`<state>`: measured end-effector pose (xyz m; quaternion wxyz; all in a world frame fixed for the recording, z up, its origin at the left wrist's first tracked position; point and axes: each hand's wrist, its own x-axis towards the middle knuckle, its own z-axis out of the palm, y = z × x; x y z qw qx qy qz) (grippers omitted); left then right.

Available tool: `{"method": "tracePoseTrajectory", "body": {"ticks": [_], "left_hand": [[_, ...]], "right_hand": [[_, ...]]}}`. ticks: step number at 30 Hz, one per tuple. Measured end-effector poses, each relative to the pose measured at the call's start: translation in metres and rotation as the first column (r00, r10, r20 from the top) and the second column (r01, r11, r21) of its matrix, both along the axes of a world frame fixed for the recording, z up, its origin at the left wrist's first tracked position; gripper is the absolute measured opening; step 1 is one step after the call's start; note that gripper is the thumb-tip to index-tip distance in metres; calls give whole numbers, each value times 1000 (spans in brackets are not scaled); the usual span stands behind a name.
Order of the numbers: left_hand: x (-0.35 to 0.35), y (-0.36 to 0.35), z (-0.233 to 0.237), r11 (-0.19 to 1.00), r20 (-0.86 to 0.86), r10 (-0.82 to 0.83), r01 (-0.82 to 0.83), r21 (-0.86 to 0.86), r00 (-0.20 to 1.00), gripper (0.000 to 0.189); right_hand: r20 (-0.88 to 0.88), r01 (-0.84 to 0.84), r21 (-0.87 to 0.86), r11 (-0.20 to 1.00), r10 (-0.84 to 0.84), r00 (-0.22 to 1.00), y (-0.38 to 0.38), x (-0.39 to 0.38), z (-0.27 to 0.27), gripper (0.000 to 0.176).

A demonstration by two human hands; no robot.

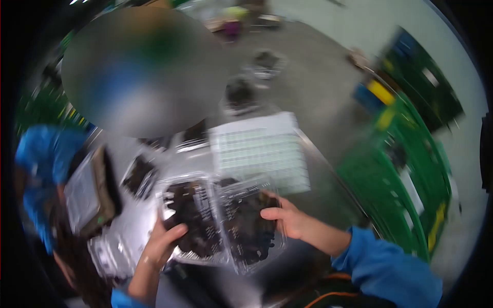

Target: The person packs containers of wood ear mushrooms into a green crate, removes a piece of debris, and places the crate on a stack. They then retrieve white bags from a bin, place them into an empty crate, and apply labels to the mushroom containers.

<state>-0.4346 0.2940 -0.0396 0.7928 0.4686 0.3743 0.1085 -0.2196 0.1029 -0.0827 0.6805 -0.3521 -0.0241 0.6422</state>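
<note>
Two clear plastic trays with dark contents are held side by side above the metal table (131, 218). My left hand (167, 241) grips the outer side of the left tray (192, 218), its thumb over the edge. On the other side, my right hand (285, 215) holds the right tray (249, 226), thumb on top and fingers behind. The trays touch or overlap along their inner edges. Just beyond them lies a printed sheet (259, 151) with rows of lines. What the dark contents are is blurred.
More filled trays (139, 177) lie on the table, and others (240, 95) stand farther off. Clear empty containers (110, 254) are at the left, near a scale-like box (90, 192). A person in blue sleeves (43, 154) is at the far left. Green crates (395, 174) stand right.
</note>
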Motion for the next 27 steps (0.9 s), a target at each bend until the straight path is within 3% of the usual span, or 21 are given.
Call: {"method": "tracePoseTrajectory", "body": {"ticks": [4, 5, 6, 7, 8, 9, 10, 11, 12, 13, 15, 16, 18, 19, 20, 21, 22, 24, 26, 27], "left_hand": [[102, -79, 96, 963, 107, -129, 99, 250, 986, 94], [144, -109, 110, 957, 262, -198, 129, 259, 944, 89], [185, -141, 124, 955, 408, -239, 137, 263, 881, 84], [224, -171, 132, 933, 396, -331, 232, 276, 856, 81], [263, -198, 134, 906, 382, -407, 313, 285, 830, 77], [299, -230, 136, 865, 366, -489, 388, 318, 792, 74], [333, -263, 133, 816, 343, -568, 459, 351, 748, 71], [370, -296, 121, 780, 376, -626, 546, 307, 684, 74], [402, -327, 104, 731, 410, -676, 629, 266, 612, 77], [433, -362, 76, 699, 360, -708, 677, 232, 608, 85], [477, -426, 39, 635, 303, -752, 766, 98, 585, 96], [494, -454, 27, 599, 300, -765, 801, 4, 570, 98], [543, -499, -31, 600, 16, -800, 800, 30, 600, 107], [558, -511, -53, 615, 40, -789, 784, 88, 614, 112], [577, -516, -90, 607, 101, -790, 747, 271, 605, 114], [578, -510, -80, 590, 102, -806, 778, 216, 584, 115], [574, -501, -57, 574, 102, -819, 804, 154, 565, 117], [575, -473, -31, 594, 183, -803, 786, 172, 567, 110], [564, -435, 4, 501, 118, -865, 837, 219, 487, 108], [553, -418, 22, 453, -10, -884, 861, 231, 468, 107]], "right_hand": [[264, 279, 120, 953, -301, 916, -118, 80, 110, 68], [360, 389, 152, 909, -417, 834, -152, 101, 130, 64], [413, 421, 261, 869, -495, 765, -189, 121, 143, 48], [471, 362, 318, 876, -477, 742, -230, 141, 162, 36], [412, 521, 146, 841, -530, 741, -278, 167, 157, 28], [430, 640, 88, 764, -608, 667, -314, 187, 152, 21], [415, 714, -3, 700, -648, 638, -359, 207, 142, 21], [464, 852, -50, 520, -743, 481, -399, 219, 129, 21], [445, 839, -39, 543, -742, 501, -433, 220, 122, 21], [497, 889, -111, 444, -750, 436, -456, 218, 118, 21], [300, 878, -199, 436, -825, 478, -524, 231, 73, 20], [153, 890, -192, 413, -883, 443, -563, 244, 37, 16], [148, 935, -192, 298, -933, 328, -579, 255, 20, 18], [132, 942, -194, 273, -944, 301, -586, 262, 16, 18], [264, 915, -270, 299, -891, 369, -592, 267, 19, 23], [380, 881, -355, 313, -813, 442, -600, 269, 24, 28], [361, 882, -373, 289, -830, 425, -608, 268, 33, 28], [692, 935, -328, 134, -640, 334, -620, 266, 60, 42], [858, 951, -294, 93, -413, 305, -635, 264, 76, 47], [848, 935, -346, 75, -401, 346, -633, 262, 86, 46]]}}
